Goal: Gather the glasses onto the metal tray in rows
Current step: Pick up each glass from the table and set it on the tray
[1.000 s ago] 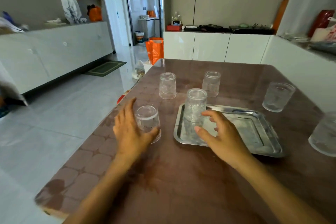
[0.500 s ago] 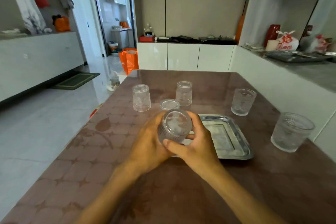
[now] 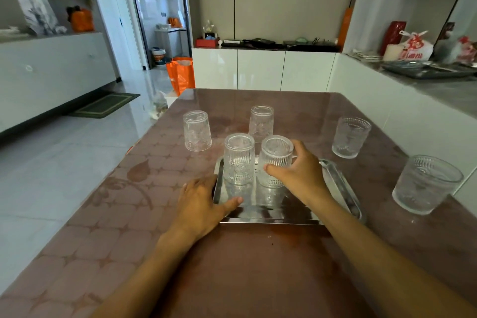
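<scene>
Glasses: two stand mouth-down on the metal tray (image 3: 343, 188), long axes upright. The right hand (image 3: 296, 175) wraps its fingers (image 3: 300, 148) around the second glass (image 3: 275, 160), just beside the first glass (image 3: 238, 159). The left hand (image 3: 200, 201) lies flat, fingers released, thumb on the tray's near left rim. Beyond the fingers two inverted glasses (image 3: 196, 130) wait on the counter (image 3: 258, 266); to their right two upright glasses (image 3: 351, 137) stand. Risk, as I judge it: the held glass could knock its close neighbour, or a hurried release could tip it.
</scene>
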{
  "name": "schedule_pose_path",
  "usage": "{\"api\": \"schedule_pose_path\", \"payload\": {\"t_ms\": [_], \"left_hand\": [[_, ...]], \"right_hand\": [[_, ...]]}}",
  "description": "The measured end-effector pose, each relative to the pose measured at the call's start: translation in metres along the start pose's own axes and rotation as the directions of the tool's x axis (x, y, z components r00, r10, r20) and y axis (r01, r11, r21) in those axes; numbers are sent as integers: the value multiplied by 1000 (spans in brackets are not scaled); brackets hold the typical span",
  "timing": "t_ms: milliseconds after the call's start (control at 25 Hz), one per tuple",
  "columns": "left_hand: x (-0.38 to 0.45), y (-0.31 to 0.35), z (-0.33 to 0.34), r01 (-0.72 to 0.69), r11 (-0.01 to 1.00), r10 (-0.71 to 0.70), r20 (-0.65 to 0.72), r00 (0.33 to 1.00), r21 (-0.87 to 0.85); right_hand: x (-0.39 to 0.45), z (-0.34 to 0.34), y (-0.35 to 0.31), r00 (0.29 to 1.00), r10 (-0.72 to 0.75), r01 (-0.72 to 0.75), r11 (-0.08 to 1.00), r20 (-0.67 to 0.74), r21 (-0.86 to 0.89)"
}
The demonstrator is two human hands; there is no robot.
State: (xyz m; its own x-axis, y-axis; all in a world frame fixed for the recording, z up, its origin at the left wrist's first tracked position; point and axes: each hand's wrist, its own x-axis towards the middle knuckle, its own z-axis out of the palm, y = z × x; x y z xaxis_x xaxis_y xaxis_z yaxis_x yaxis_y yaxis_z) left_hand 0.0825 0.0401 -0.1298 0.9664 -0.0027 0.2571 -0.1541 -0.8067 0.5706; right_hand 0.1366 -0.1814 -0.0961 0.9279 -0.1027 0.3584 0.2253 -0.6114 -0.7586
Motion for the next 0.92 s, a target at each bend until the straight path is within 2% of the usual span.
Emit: {"api": "schedule_pose_path", "payload": {"t_ms": [400,520,560,640,720,760,840,920], "left_hand": [[-5,5,-7,20,991,-15,39,999,-131],[-7,5,-5,40,966,-19,85,996,-256],[-7,2,-6,37,966,-18,79,997,-255],[-6,3,-7,-3,983,12,45,999,-186],[-7,4,-7,-4,984,12,41,999,-178],[-10,8,-8,0,984,7,42,999,-177],[-10,12,-7,9,987,-2,41,999,-162],[-10,15,-8,11,988,-3,51,999,-157]], "right_hand": [[4,14,14,999,31,-34,996,34,77],[-14,1,18,997,60,-66,990,51,125],[-23,-6,18,998,58,-59,989,9,136],[-42,-35,27,984,-32,43,997,-178,62],[-56,-72,40,915,-174,154,985,-364,-83],[-60,-92,47,867,-203,151,977,-456,-147],[-56,-128,62,784,-118,12,985,-610,-175],[-48,-151,81,734,119,-198,979,-669,-44]]}}
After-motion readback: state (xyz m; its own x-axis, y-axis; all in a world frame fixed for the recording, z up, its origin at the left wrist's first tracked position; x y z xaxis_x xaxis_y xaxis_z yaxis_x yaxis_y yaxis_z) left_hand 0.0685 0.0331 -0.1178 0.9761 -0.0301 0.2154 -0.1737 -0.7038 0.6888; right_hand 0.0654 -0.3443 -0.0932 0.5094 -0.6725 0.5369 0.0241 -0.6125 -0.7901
